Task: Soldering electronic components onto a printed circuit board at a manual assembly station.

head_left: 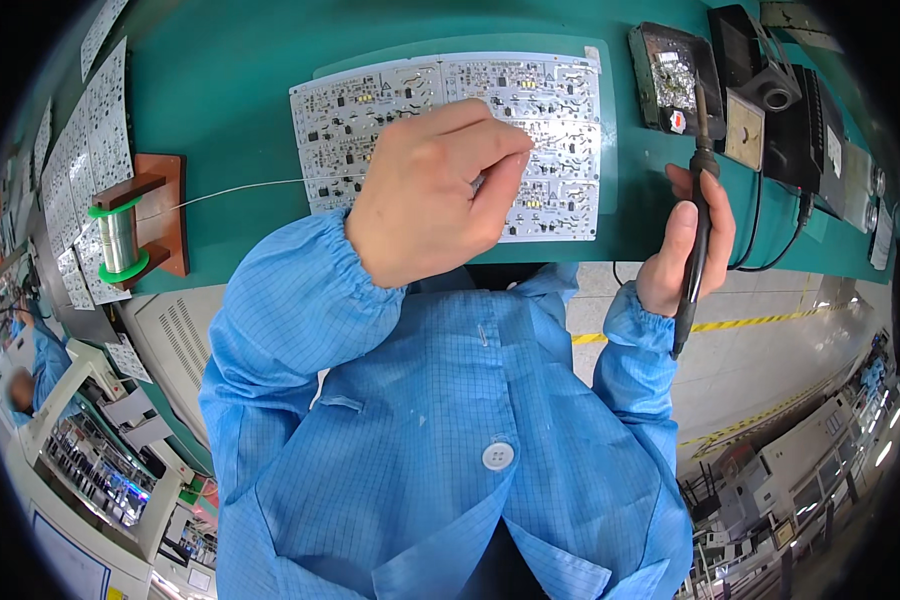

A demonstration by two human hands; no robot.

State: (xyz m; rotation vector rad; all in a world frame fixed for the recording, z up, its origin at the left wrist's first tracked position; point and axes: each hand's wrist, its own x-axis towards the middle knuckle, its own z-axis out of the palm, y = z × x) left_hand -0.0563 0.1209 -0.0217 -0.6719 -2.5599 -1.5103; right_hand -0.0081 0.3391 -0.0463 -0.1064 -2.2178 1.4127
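Observation:
My left hand [435, 190] is closed in a pinch over a white panel of circuit boards [560, 105] on the green mat. A thin solder wire [240, 187] runs into this hand from a spool [118, 240] with green flanges at the left; the wire's tip is hidden by my fingers. In my right hand [662, 275], off the panel's right side, is a black soldering iron [692, 270]. Its tip points away from me, over the near side of a dark tray [660, 85] holding silvery scraps.
A brown spool stand [177, 225] holds the solder. Further white circuit panels [100, 140] stand along the left side. Right of the tray are a yellowish pad [743, 130], an iron holder [773, 92] and a black box [815, 140] with a cable. The green table's [240, 100] near edge runs before me.

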